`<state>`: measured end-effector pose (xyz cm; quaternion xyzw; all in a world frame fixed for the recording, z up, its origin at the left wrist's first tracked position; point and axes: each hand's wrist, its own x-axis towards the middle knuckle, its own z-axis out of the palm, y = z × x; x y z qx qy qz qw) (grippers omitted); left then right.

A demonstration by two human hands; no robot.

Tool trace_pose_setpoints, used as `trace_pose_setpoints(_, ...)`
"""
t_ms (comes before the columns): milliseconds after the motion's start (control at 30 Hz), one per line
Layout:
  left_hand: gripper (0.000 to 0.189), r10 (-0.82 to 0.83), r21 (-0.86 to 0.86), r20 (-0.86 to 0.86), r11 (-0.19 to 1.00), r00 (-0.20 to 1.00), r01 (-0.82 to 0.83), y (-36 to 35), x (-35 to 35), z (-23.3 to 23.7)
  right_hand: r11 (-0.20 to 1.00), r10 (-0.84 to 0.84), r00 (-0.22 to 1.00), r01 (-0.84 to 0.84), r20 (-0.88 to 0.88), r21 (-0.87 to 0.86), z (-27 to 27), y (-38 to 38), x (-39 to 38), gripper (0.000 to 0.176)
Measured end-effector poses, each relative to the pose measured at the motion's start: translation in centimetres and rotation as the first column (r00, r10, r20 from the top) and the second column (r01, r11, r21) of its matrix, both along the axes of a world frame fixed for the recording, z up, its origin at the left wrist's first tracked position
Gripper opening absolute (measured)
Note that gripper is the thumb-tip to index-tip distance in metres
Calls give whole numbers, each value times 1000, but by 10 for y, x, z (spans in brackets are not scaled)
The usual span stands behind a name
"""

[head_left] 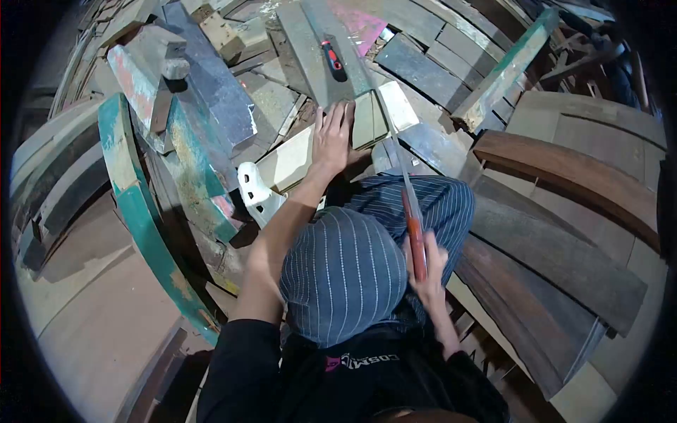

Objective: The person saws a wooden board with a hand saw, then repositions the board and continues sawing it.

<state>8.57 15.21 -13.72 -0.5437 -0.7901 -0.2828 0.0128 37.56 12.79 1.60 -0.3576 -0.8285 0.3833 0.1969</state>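
My left hand (333, 137) lies flat on the end of a long wooden plank (314, 63), its fingers stretched forward. My right hand (427, 264) is wrapped round the reddish-brown handle of a handsaw (415, 236). The saw's thin blade runs forward from the handle, along the right side of a pale greenish wood block (369, 120) beside my left hand. On the plank ahead of my left fingers rests a red and black tool (334, 62). A white piece with holes (257, 190) sits left of my left forearm.
Green painted curved wood (151, 233) and blue-grey boards (211, 77) lie on the left. A brown curved beam (564, 166) and dark planks (550, 254) are at the right. A pink sheet (358, 25) lies ahead. My striped knees (345, 275) are bent below the work.
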Motion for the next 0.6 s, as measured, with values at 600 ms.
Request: trace_pose_setpoints(600,114,-19,5,47,1000,999,18,2,3,0,996,-90,996,90,5,2,-5,15,-25,24)
